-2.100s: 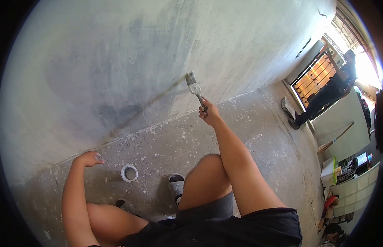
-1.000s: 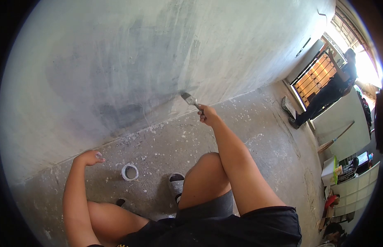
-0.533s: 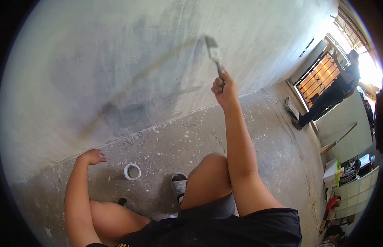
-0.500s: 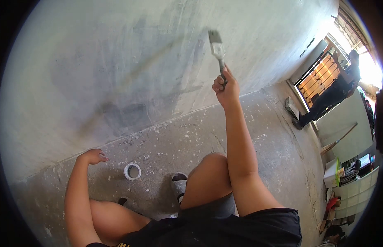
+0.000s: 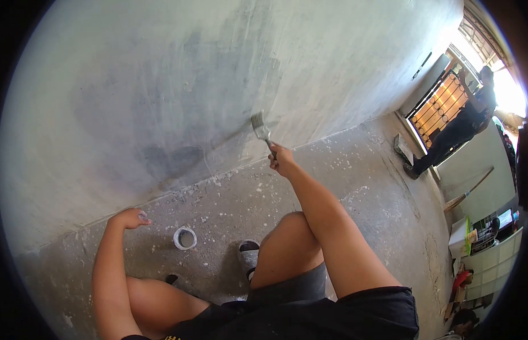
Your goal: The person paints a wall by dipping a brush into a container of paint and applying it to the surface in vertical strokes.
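My right hand point(image 5: 282, 161) is wrapped tight around the paintbrush point(image 5: 260, 128), its bristles low on the wall point(image 5: 162, 85). My left hand point(image 5: 129, 218) is curled, holding nothing, near the little cup point(image 5: 184, 238).

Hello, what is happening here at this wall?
A person crouches on the speckled concrete floor before a grey wall. The right hand grips a paintbrush, bristles against the wall low down. The left hand is curled, near the foot of the wall, holding nothing. A small white cup stands between the knees. Another person stands by the barred gate.
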Tool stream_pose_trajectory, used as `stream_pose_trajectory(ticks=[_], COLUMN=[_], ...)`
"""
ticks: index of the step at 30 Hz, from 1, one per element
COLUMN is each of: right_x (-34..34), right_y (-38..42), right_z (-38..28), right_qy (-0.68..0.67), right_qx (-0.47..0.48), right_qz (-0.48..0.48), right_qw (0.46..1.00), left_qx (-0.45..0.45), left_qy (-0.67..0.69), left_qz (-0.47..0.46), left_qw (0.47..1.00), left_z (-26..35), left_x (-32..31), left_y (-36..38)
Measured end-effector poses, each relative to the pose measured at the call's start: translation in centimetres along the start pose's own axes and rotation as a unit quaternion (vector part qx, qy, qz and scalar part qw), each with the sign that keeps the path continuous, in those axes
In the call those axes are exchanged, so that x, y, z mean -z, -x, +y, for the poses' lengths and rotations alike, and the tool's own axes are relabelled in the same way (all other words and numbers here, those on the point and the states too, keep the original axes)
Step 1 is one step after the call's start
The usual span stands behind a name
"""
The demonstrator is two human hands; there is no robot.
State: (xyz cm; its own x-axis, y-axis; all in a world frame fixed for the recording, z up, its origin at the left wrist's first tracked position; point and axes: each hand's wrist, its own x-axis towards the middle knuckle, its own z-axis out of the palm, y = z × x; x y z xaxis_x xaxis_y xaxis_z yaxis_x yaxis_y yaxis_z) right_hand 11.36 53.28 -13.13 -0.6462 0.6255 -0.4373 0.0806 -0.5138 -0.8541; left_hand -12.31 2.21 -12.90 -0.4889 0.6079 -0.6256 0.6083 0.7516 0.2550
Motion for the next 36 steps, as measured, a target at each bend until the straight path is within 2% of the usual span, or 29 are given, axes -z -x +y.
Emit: stream_pose_trajectory(ticks=[1, 4, 14, 17, 23, 25, 27, 30, 31, 33, 34, 36], right_x=[0.4, 0.6, 0.5, 0.2, 0.2, -0.2, -1.0, -2.4, -2.8, -3.4, -4.0, -5.2], right_y=[-0.4, -1.1, -0.2, 0.4, 0.1, 0.5, 0.9, 1.2, 1.4, 2.0, 2.9, 5.5], right_z=[0.4, 1.1, 0.8, 0.4, 0.8, 0.8, 0.6, -1.1, -1.8, -3.4, -4.4, -6.7], right_qy=[0.032, 0.052, 0.058, 0.072, 0.112, 0.122, 0.134, -0.042, -0.039, -0.107, -0.104, -0.156], right_qx=[-0.042, -0.071, -0.083, -0.078, -0.095, -0.088, -0.083, -0.037, -0.040, 0.054, 0.050, 0.117], right_qz=[0.009, 0.033, 0.034, 0.042, 0.059, 0.053, 0.043, 0.014, 0.010, -0.019, -0.019, -0.033], right_qw=[0.999, 0.996, 0.994, 0.993, 0.987, 0.987, 0.987, 0.998, 0.998, 0.993, 0.993, 0.980], left_qx=[0.003, 0.005, 0.011, -0.023, 0.024, -0.015, -0.009, -0.010, -0.017, -0.001, 0.013, 0.005], left_qy=[-0.002, 0.011, 0.030, 0.018, 0.039, 0.011, 0.023, 0.034, 0.030, 0.033, 0.030, 0.028], left_qz=[-0.003, -0.017, -0.011, 0.015, -0.007, 0.020, 0.013, 0.019, 0.028, 0.010, -0.009, -0.004], left_qw=[1.000, 1.000, 0.999, 0.999, 0.999, 1.000, 1.000, 0.999, 0.999, 0.999, 0.999, 1.000], left_z=[0.2, 1.4, 1.5, -0.2, 0.2, 0.2, 0.7, 0.1, 0.0, -0.2, -0.3, -0.5], left_x=[0.1, 0.8, 1.0, 0.3, 0.4, 0.3, 0.5, 0.4, 0.3, 0.3, 0.3, 0.0], left_y=[0.0, 0.7, 1.5, 0.5, 0.5, 0.8, 1.3, 1.3, 1.2, 0.8, 0.7, 0.5])
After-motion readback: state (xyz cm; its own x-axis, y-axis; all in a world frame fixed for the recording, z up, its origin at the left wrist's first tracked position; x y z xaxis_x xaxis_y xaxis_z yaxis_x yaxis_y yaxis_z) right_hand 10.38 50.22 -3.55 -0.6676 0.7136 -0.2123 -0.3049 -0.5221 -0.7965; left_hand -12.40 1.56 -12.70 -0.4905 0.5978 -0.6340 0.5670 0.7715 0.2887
